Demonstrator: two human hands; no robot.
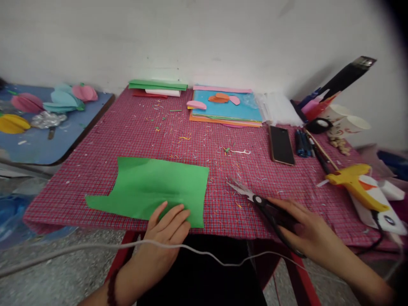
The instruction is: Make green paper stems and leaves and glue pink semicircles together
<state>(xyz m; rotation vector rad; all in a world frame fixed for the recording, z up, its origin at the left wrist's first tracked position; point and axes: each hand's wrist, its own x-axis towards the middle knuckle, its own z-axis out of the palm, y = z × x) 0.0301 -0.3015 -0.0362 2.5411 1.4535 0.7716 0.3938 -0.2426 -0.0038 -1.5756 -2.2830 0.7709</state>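
Right hand [306, 231] lies curled loosely over the black handles of the scissors [255, 197], which rest on the table [127, 127] with the blades a little apart and pointing away to the upper left of that hand. Left hand [167, 225] is spread flat, gripping nothing, its fingers pressing the near edge of a green sheet [149, 187] that stretches away left of the scissors, just short of the blade tips. Beyond both hands, by the wall, sits a stack of coloured paper [226, 110]. Right of the scissor hand, near it, lies a yellow glue gun [353, 180]. Past the blades is a dark phone [281, 144], with pens [302, 143] just beside it.
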